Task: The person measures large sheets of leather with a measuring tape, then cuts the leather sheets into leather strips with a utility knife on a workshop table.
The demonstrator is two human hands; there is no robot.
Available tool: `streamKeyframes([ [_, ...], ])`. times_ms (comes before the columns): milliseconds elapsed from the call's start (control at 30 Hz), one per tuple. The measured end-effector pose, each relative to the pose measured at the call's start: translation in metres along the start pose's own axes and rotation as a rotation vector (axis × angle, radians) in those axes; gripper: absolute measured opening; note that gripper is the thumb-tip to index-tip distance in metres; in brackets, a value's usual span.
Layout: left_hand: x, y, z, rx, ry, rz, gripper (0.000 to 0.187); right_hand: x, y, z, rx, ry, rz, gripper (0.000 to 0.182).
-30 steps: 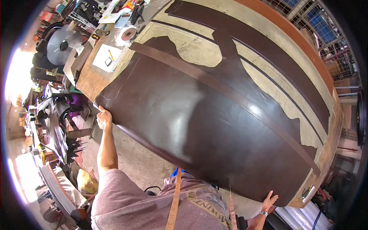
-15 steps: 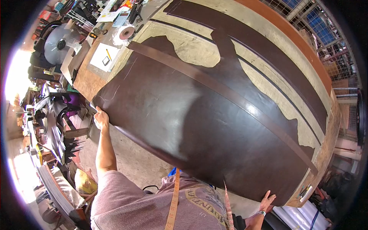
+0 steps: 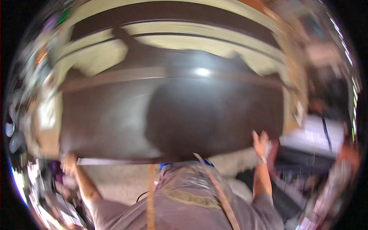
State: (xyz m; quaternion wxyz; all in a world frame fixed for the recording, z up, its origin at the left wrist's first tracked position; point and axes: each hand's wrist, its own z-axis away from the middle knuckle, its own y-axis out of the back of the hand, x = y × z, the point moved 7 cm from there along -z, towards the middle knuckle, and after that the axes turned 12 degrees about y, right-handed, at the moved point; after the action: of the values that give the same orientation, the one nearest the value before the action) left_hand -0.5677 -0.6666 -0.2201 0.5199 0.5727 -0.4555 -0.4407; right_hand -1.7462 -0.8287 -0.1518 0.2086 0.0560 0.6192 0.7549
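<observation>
A large dark brown leather hide (image 3: 111,119) covers the near part of the table, its front edge facing me. At its near left corner my left hand (image 3: 69,164) is closed on the edge; motion blurs the fingers. My right hand (image 3: 260,142) is at the near right edge, fingers apart over the leather. A long, straight brown strip (image 3: 145,73) lies across the hide from side to side. My head's shadow darkens the middle of the leather. A tape measure (image 3: 151,195) hangs down my shirt.
Behind the hide, a long dark leather piece (image 3: 180,12) and a thin dark strip (image 3: 184,36) lie on the pale tabletop (image 3: 161,28). White paper (image 3: 47,113) is at the left end. Light-coloured rolls (image 3: 314,132) stand right of the table.
My view has swung to the right, so the table now runs level across it and is blurred. My left hand stays at the hide's corner; my right hand stays near the right edge.
</observation>
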Motion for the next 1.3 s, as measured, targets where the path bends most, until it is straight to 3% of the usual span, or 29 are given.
streamKeyframes([
  [100,0.048,-0.005,-0.023,0.216,-0.310,-0.092,0.067,0.042,-0.003,0.004,0.124,0.020,0.059,0.087],
  [167,0.089,0.042,0.086,0.567,-0.542,0.031,0.077,0.040,-0.003,0.008,0.108,-0.071,-0.002,0.090],
  [200,0.116,0.023,0.108,0.439,-0.656,0.176,0.080,0.052,0.000,0.003,0.108,-0.098,0.008,0.090],
  [233,0.144,0.057,0.187,0.324,-0.854,0.068,0.077,0.064,0.002,-0.004,0.104,-0.111,0.013,0.091],
  [267,0.165,0.072,0.245,0.200,-0.856,0.103,0.075,0.083,0.003,-0.015,0.097,-0.118,0.013,0.091],
  [467,0.202,0.108,0.554,0.144,-1.074,0.175,0.067,0.205,0.033,-0.109,0.190,-0.069,0.050,0.091],
  [500,0.199,0.114,0.608,0.096,-1.130,0.189,0.069,0.216,0.042,-0.127,0.180,-0.101,0.010,0.092],
  [567,0.188,0.122,0.711,0.055,-1.236,0.171,0.072,0.234,0.050,-0.164,0.344,0.040,0.041,0.086],
  [667,0.158,0.142,0.883,-0.024,-1.408,0.193,0.083,0.210,0.089,-0.173,0.335,0.178,0.077,0.076],
  [700,0.144,0.155,0.945,-0.074,-1.503,0.209,0.082,0.214,0.092,-0.173,0.492,0.311,0.098,0.068],
  [767,0.113,0.185,1.057,-0.339,-1.734,0.078,0.080,0.223,0.094,-0.182,0.475,0.325,0.064,0.061],
  [867,0.065,0.155,1.169,-0.328,-1.925,0.202,0.085,0.264,0.079,-0.215,0.337,0.263,-0.379,0.049],
  [967,0.037,0.150,1.220,-0.382,-2.068,0.155,0.091,0.277,0.083,-0.230,0.248,0.285,-0.355,0.040],
  [1133,0.031,0.152,1.227,-0.379,-2.190,0.111,0.098,0.276,0.087,-0.221,0.215,0.203,-0.423,0.036],
  [1233,0.056,0.152,1.228,-0.436,-2.080,0.178,0.103,0.276,0.093,-0.231,0.231,0.247,-0.437,0.036],
  [1300,0.088,0.153,1.233,-0.327,-1.935,0.203,0.106,0.277,0.085,-0.228,0.203,0.229,-0.508,0.036],
])
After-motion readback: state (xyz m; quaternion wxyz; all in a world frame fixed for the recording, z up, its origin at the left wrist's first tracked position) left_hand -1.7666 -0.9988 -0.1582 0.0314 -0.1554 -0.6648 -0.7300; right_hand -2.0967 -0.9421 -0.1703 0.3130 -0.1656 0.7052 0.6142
